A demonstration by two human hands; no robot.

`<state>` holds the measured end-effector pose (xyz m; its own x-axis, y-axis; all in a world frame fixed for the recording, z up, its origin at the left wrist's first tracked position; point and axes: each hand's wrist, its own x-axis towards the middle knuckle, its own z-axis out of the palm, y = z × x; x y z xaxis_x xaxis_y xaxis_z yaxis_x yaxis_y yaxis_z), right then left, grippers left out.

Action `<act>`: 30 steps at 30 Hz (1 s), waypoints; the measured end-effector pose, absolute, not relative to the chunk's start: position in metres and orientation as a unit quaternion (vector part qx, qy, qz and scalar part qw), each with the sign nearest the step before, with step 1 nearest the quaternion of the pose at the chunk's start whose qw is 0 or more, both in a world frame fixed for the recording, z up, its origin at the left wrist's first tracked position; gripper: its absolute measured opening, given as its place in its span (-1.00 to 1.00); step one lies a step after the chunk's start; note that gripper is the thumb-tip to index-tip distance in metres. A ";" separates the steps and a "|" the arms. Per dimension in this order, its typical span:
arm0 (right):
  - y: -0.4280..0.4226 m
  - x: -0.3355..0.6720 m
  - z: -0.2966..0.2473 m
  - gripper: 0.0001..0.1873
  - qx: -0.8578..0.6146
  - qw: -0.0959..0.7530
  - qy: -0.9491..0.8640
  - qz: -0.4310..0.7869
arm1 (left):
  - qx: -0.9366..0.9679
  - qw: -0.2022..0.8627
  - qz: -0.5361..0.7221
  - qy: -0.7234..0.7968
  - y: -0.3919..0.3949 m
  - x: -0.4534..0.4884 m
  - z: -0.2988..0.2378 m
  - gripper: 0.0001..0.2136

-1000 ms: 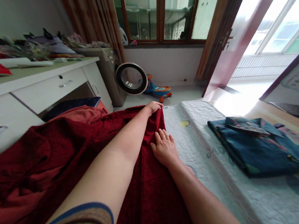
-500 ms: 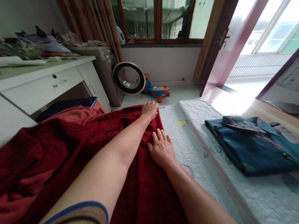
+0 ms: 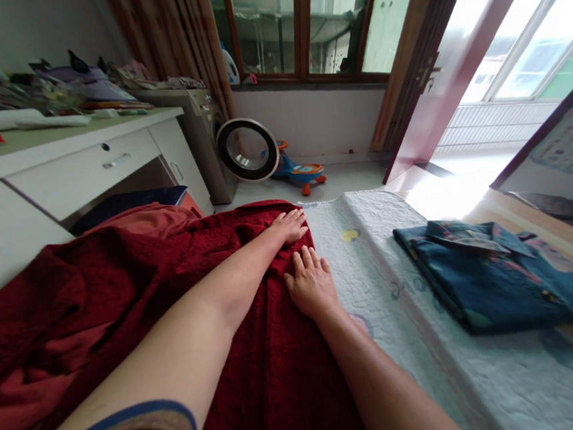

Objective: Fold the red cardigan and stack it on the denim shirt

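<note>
A dark red cloth (image 3: 245,372) is spread over the left part of a pale quilted mat (image 3: 376,267), with its straight edge running past my hands. My left hand (image 3: 291,226) lies flat near the far corner of the cloth, fingers stretched toward that edge. Closer to me, my right hand (image 3: 313,283) rests palm down on the same edge, fingers slightly spread. Neither hand grips anything. To the left the cloth is rumpled, and lighter red fabric (image 3: 31,398) shows among its folds.
A folded dark blue patterned shirt (image 3: 502,276) lies on the right. Left stands a white desk (image 3: 86,165) with cluttered top. Beyond the far edge are a washing machine (image 3: 204,142) with its round door swung out and a blue and orange ride-on toy (image 3: 300,170).
My left hand has slid a little toward me and right, flattening down on the cloth near its corner. My right hand has stayed almost in place.
</note>
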<state>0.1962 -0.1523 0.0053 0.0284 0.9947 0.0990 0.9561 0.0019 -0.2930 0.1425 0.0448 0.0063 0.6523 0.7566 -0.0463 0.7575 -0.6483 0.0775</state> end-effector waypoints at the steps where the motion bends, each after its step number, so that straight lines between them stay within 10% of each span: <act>1: -0.152 0.196 0.005 -0.34 -0.704 0.140 -0.693 0.069 | 0.907 0.047 -0.007 0.418 0.046 0.143 0.007 -0.50; 30: -0.151 0.199 0.003 -0.32 -0.696 0.145 -0.700 0.071 | 0.927 0.049 0.054 0.367 -0.017 0.130 0.023 -0.67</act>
<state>0.1993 -0.1513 0.0027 0.0097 0.9945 0.1040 0.9531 0.0223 -0.3017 0.1295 -0.0170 0.0231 0.7249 0.6858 0.0639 0.6753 -0.7259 0.1300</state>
